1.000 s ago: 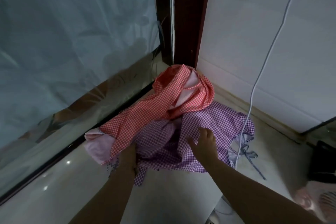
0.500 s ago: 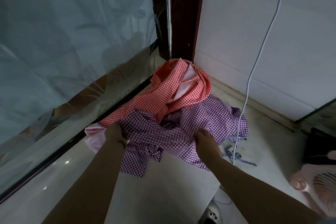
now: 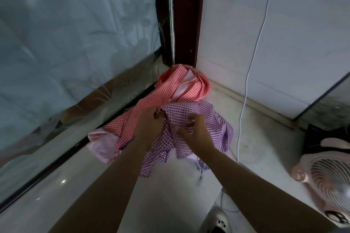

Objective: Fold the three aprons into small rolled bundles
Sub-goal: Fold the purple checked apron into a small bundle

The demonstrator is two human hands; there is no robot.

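You had the purple checked apron (image 3: 198, 119) bunched in both hands in the room's corner. Your left hand (image 3: 151, 123) gripped its upper edge and your right hand (image 3: 197, 130) pinched a fold in the middle. Just behind it the red checked apron (image 3: 166, 96) lay heaped, with pink cloth (image 3: 103, 143) at its near end. All this was over a pale, glossy floor (image 3: 94, 185). Frosted glass (image 3: 66, 34) stood at left, a dark post (image 3: 187, 15) in the corner, and a white cable (image 3: 251, 62) hung down the wall (image 3: 293, 43). A pink fan (image 3: 325, 181) sat at right.
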